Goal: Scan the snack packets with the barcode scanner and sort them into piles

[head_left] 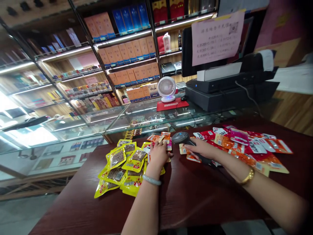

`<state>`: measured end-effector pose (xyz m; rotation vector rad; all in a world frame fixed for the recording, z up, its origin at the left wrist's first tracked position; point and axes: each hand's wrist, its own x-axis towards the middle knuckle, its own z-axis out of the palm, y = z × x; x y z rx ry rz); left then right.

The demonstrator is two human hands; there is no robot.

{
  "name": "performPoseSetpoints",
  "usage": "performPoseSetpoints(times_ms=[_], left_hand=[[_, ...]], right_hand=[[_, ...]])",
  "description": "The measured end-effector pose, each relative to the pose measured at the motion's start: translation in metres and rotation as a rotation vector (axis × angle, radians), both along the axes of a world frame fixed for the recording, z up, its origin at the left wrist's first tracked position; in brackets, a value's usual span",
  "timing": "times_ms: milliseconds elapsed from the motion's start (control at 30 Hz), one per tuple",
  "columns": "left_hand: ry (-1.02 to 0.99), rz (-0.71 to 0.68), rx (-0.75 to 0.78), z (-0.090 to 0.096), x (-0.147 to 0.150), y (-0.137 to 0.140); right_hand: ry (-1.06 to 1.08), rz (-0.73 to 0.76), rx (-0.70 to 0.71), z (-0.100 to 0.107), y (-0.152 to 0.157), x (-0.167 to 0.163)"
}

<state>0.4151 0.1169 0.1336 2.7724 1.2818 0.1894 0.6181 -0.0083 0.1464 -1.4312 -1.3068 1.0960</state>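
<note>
Barcode scanner (pixel 180 137) is grasped by the right hand (pixel 202 149), mid-table; the left hand (pixel 159 154) is over small packets (pixel 153 138), its hold unclear. Yellow packets (pixel 116 158) lie left, red and orange packets (pixel 225 142) right, on the dark table (pixel 80 195).

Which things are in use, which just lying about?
Likely in use:
black handheld scanner, in the right hand
flat yellow plastic packets, beside the left hand
glossy red and orange plastic packets

Likely just about:
round white plastic fan
pale pink paper sign
orange cardboard boxes
</note>
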Motion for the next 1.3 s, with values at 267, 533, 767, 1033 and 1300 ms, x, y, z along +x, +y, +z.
performPoseSetpoints(times_ms=[267, 533, 767, 1033, 1300], left_hand=[[0.086, -0.048, -0.006, 0.012, 0.003, -0.014], [0.004, 0.311, 0.186, 0.012, 0.009, -0.012], [0.127, 0.242, 0.168, 0.004, 0.008, -0.007], [0.074, 0.244, 0.019, 0.011, 0.003, -0.002], [-0.351, 0.364, -0.243, 0.026, -0.019, 0.018]], right_hand=[[-0.002, -0.031, 0.035, -0.020, -0.006, 0.011], [-0.005, -0.025, 0.002, -0.016, -0.013, 0.014], [-0.010, -0.024, -0.012, -0.012, -0.015, 0.009], [-0.019, -0.016, -0.009, -0.016, -0.014, 0.010], [-0.009, 0.032, -0.016, -0.008, -0.021, 0.009]])
